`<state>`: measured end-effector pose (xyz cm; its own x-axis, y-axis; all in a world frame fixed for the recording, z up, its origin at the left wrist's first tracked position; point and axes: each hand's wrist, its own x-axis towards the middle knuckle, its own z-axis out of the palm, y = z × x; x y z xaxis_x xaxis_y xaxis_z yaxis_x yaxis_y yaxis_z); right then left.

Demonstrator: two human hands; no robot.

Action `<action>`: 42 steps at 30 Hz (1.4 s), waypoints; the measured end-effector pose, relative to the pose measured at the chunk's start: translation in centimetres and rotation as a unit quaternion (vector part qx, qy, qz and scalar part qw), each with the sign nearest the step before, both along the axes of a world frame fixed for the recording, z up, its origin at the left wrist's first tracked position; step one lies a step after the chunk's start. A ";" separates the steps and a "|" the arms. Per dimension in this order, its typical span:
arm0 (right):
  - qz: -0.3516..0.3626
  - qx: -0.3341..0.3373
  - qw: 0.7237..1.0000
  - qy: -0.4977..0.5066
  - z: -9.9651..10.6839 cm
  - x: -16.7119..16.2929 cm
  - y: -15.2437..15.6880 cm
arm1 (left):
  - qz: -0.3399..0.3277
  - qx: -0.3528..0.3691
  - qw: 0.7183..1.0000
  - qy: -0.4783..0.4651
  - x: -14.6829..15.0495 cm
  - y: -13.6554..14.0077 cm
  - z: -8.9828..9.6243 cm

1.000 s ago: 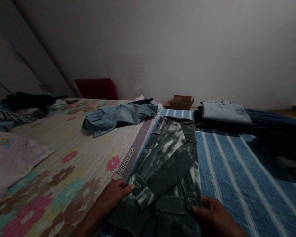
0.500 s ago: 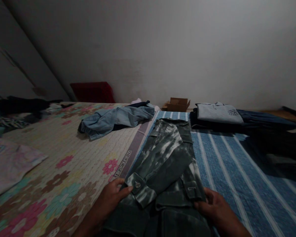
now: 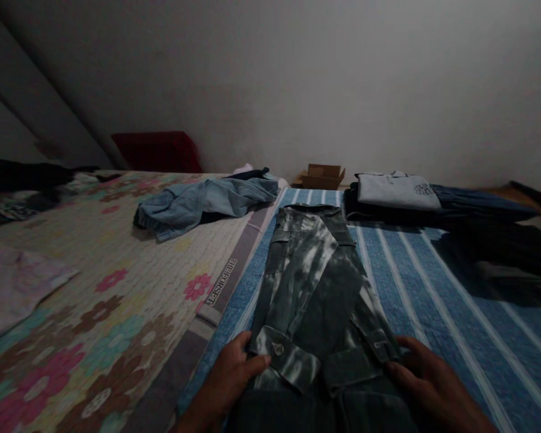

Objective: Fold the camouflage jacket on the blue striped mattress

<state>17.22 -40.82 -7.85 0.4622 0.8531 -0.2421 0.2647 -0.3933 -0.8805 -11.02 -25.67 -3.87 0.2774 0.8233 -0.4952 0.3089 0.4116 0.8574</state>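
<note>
A grey-green tie-dye jacket [image 3: 318, 294] lies folded lengthwise on the blue striped bedspread [image 3: 437, 300], sleeves crossed over its front. My left hand [image 3: 232, 376] holds the jacket's left edge beside a buttoned cuff. On the other side, my right hand [image 3: 426, 376] grips the right edge at the other cuff. Both hands sit at the near end of the garment.
A floral quilt [image 3: 112, 282] covers the left part of the bed, with a crumpled light-blue denim garment [image 3: 202, 201] on it. Folded clothes [image 3: 397, 192] are stacked at the far right, dark garments [image 3: 500, 258] beside them. A cardboard box [image 3: 320, 176] and red cushion [image 3: 155, 150] sit by the wall.
The jacket has been shifted to the right, off the quilt's border and fully onto the striped bedspread. Both hands moved with it and stay at its edges.
</note>
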 end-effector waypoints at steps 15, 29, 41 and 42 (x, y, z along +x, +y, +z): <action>0.332 0.279 0.717 -0.545 1.1 -8.1 1.0 | 0.003 -0.080 0.992 -0.095 1.1 -0.6 1.3; 0.262 0.298 0.702 -0.592 0.1 -9.1 0.6 | 0.037 -0.110 0.985 -0.131 1.8 -0.9 2.2; 0.171 0.381 0.653 -0.632 -1.5 -9.9 3.1 | 0.035 -0.107 0.985 -0.131 1.3 -1.2 1.7; 0.184 0.378 0.654 -0.629 -1.5 -9.7 3.3 | 0.018 -0.103 0.987 -0.124 1.1 -1.0 1.6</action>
<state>7.54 -37.52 -9.37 -0.3798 0.6182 0.6882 0.9209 0.3229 0.2182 -9.96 -26.68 -2.29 0.3845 0.7237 -0.5730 0.0818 0.5916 0.8021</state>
